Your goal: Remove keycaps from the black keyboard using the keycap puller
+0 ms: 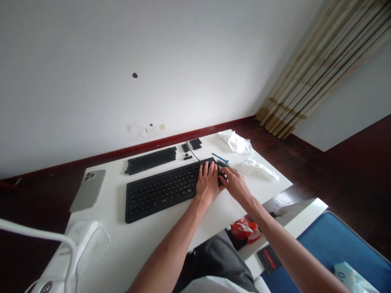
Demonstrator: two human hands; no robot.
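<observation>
A black keyboard [165, 189] lies at a slant on the white desk, its keycaps taken off over much of the surface. My left hand [208, 181] rests flat on its right part, fingers stretched out. Beside it, my right hand [234, 183] is closed at the keyboard's right end, thumb and fingers curled in. Something dark shows between those fingers, too small and covered to name. Rows of loose black keycaps [151, 160] sit behind the keyboard, with smaller groups of keycaps [195, 144] further right. A blue stick-like tool [220, 158] lies just beyond my right hand.
Crumpled white tissues [236, 143] lie at the desk's right side. A phone [88, 190] is on the left, near a white power strip [81, 236] and a white cable [36, 230]. An open drawer with a red bag [244, 230] sticks out below, beside a blue seat [330, 248].
</observation>
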